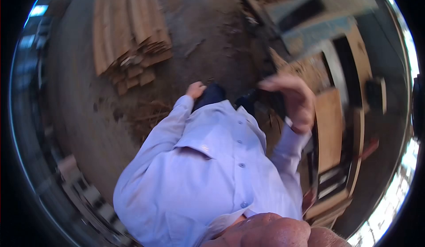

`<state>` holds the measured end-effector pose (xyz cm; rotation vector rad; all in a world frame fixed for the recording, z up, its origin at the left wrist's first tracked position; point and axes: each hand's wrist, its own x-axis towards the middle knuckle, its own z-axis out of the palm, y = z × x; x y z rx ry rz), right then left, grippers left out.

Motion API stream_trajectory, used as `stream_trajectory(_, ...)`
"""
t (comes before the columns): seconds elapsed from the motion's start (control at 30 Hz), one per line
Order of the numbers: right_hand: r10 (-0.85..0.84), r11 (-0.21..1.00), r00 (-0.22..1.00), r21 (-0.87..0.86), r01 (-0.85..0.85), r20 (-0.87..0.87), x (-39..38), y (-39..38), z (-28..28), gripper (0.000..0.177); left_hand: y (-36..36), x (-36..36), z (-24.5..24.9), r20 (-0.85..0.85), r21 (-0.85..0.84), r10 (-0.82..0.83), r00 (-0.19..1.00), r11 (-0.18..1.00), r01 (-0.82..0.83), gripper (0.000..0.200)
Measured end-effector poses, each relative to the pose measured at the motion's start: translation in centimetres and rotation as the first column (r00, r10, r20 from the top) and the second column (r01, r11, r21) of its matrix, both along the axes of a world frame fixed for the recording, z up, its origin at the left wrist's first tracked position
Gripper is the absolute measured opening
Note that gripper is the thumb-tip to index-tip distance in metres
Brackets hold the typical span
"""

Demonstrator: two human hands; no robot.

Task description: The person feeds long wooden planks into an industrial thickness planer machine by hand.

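My left hand (195, 90) hangs low beside my dark trousers (213, 94), its fingers curled in and nothing showing out of them. My right hand (294, 98) is raised in front of my right side, blurred by motion, with its fingers stretched toward the middle and nothing seen in them. Below that hand is the cuff of my light long-sleeved shirt (221, 145). Nearest to the right hand are the wooden parts of a bench or machine (330, 127), which it overlaps in this view.
A stack of long boards (128, 25) lies on the dusty floor (199, 34) ahead to the left. Ahead to the right stands a machine with a worn, pale blue-grey top (323, 23). Wood scraps (150, 114) litter the floor by my left side. Light blocks (86, 189) line the lower left.
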<state>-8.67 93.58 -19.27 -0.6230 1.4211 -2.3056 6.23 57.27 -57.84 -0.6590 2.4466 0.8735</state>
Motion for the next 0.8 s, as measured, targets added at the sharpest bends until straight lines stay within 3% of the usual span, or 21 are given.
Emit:
stream_trajectory(0.03, 0.165, 0.981, 0.983, -0.086, -0.172, -0.082, -0.5, -2.6, 1.9, 0.099, -0.8, 0.8, -0.8, -0.042, -0.023, -0.008, 0.999, 1.000, 0.007, 0.042)
stream_trajectory(0.07, 0.315, 0.894, 0.907, -0.232, -0.383, -0.281, -1.4, -5.1, 2.3, 0.100, -2.0, 1.9, -2.1, -0.025, 0.030, 0.005, 1.000, 1.000, -0.004, 0.040)
stream_trajectory(0.1, 0.457, 0.707, 0.798, -0.384, -0.594, -0.393, -1.6, -7.9, 3.9, 0.099, -3.0, 2.9, -3.0, -0.008, 0.065, 0.033, 0.999, 0.997, -0.033, 0.038)
stream_trajectory(0.17, 0.496, 0.550, 0.682, -0.414, -0.726, -0.538, -0.4, -11.5, 8.2, 0.097, -4.1, 5.9, -2.7, -0.063, 0.115, 0.165, 0.984, 0.981, -0.157, 0.034)
stream_trajectory(0.2, 0.491, 0.554, 0.690, -0.421, -0.719, -0.533, 0.7, -13.5, 9.3, 0.097, -4.6, 6.8, -3.4, 0.177, 0.332, 0.483, 0.858, 0.791, -0.514, 0.029)
stream_trajectory(0.23, 0.487, 0.454, 0.683, -0.510, -0.731, -0.545, 2.0, -15.7, 10.1, 0.108, -5.6, 8.3, -3.5, 0.271, 0.372, 0.510, 0.816, 0.726, -0.578, 0.030)
stream_trajectory(0.27, 0.484, 0.344, 0.676, -0.590, -0.730, -0.555, 3.6, -18.3, 10.6, 0.119, -6.3, 9.6, -3.3, 0.284, 0.361, 0.519, 0.806, 0.721, -0.591, 0.029)
stream_trajectory(0.3, 0.489, 0.335, 0.681, -0.603, -0.724, -0.545, 5.3, -21.2, 11.1, 0.119, -7.1, 11.0, -2.9, 0.301, 0.348, 0.528, 0.794, 0.715, -0.607, 0.028)
stream_trajectory(0.37, 0.412, 0.206, 0.800, -0.810, -0.549, -0.437, 7.9, -26.1, 12.0, 0.130, -9.1, 14.2, -3.1, 0.285, 0.325, 0.489, 0.824, 0.760, -0.563, 0.031)
stream_trajectory(0.4, 0.434, 0.199, 0.797, -0.818, -0.540, -0.420, 8.2, -27.5, 12.2, 0.130, -10.2, 16.1, -3.2, 0.256, 0.306, 0.442, 0.860, 0.806, -0.506, 0.034)
stream_trajectory(0.43, 0.571, 0.210, 0.722, -0.780, -0.590, -0.392, 8.2, -28.5, 12.5, 0.131, -10.8, 17.4, -3.0, 0.268, 0.309, 0.460, 0.847, 0.791, -0.528, 0.034)
stream_trajectory(0.47, 0.696, 0.206, 0.625, -0.735, -0.646, -0.354, 8.2, -30.0, 12.8, 0.134, -11.8, 19.2, -4.7, 0.298, 0.354, 0.579, 0.759, 0.671, -0.651, 0.035)
stream_trajectory(0.5, 0.717, 0.190, 0.603, -0.735, -0.651, -0.349, 9.6, -32.6, 12.2, 0.134, -12.4, 20.2, -4.9, 0.332, 0.389, 0.684, 0.650, 0.528, -0.755, 0.036)
stream_trajectory(0.57, 0.751, 0.015, 0.568, -0.852, -0.524, -0.336, 13.7, -38.8, 10.8, 0.135, -14.3, 23.1, -5.9, 0.350, 0.363, 0.732, 0.584, 0.469, -0.805, 0.037)
stream_trajectory(0.6, 0.770, -0.016, 0.539, -0.855, -0.518, -0.341, 14.2, -40.9, 10.4, 0.135, -15.4, 25.2, -8.1, 0.375, 0.399, 0.742, 0.555, 0.411, -0.820, 0.036)
stream_trajectory(0.7, 0.754, 0.182, 0.575, -0.742, -0.645, -0.316, 13.3, -46.7, 8.7, 0.113, -16.7, 29.8, -8.9, 0.383, 0.426, 0.798, 0.466, 0.295, -0.855, 0.035)
stream_trajectory(0.77, 0.705, 0.373, 0.633, -0.591, -0.715, -0.321, 10.5, -49.7, 7.1, 0.099, -15.5, 32.7, -10.1, -0.026, 0.538, 0.781, 0.624, 0.537, -0.650, 0.031)
stream_trajectory(0.8, 0.735, 0.457, 0.631, -0.505, -0.732, -0.250, 9.7, -51.7, 5.3, 0.098, -16.7, 32.4, -11.0, -0.259, 0.531, 0.726, 0.637, 0.658, -0.534, 0.029)
